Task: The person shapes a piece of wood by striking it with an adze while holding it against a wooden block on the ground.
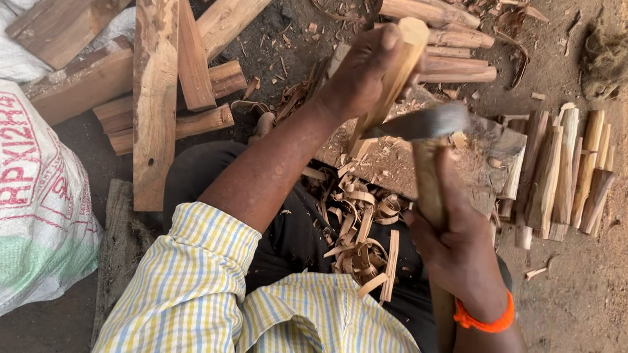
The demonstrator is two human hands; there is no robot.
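While the left hand (366, 68) closes around a pale wooden stick (395, 71) just above the middle of the frame, holding it upright and slightly tilted on a worn chopping block (490, 153), the right hand (456, 244) is clamped on the wooden handle of a hatchet (426, 126). The hatchet's grey metal head lies across the lower part of the stick, its edge touching the wood. The two hands are apart, the left higher in the frame and the right lower and further right, with an orange band (482, 322) around the right wrist.

Curled wood shavings (359, 229) lie heaped below the block, over the person's dark trousers. At the right of the frame, just beside the block, a row of trimmed sticks (566, 174) lies side by side on the sandy ground. More cut sticks (440, 37) are stacked at the top centre, behind the left hand. Rough split logs (157, 64) are piled across the upper left, and a white woven sack (2, 212) with red print fills the left edge. A tuft of fibre (615, 57) sits in the upper right corner. The person's yellow checked shirt (273, 329) fills the bottom centre.
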